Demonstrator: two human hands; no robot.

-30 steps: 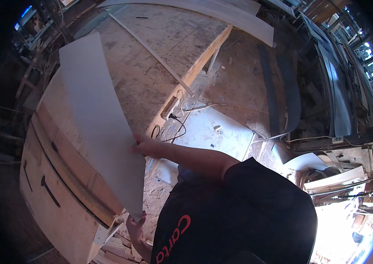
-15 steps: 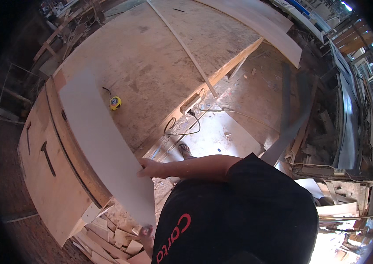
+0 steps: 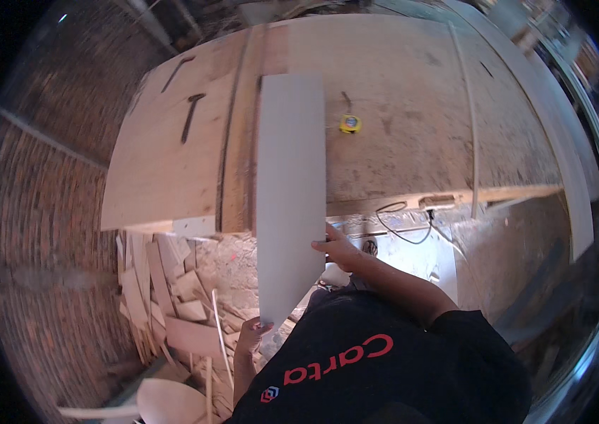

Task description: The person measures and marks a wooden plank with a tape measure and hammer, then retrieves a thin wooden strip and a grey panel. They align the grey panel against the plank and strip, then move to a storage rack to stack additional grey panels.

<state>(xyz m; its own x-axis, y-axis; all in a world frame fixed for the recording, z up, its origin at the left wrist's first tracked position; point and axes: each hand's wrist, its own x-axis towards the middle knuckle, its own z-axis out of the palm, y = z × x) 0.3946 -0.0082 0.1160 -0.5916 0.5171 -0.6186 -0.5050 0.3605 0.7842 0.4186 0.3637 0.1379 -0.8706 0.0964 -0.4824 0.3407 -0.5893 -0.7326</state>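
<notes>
One long grey panel [image 3: 291, 162] is held across the bench's [image 3: 398, 85] near edge, its near-left corner pinched by the left hand [image 3: 251, 335], its right edge by the right hand [image 3: 340, 250]. It is judged light, flexible, best gripped by both long edges.

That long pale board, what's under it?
The workbench shows on both sides of the pale board's far part. Whatever lies directly beneath the board is covered, so I can't tell.
</notes>
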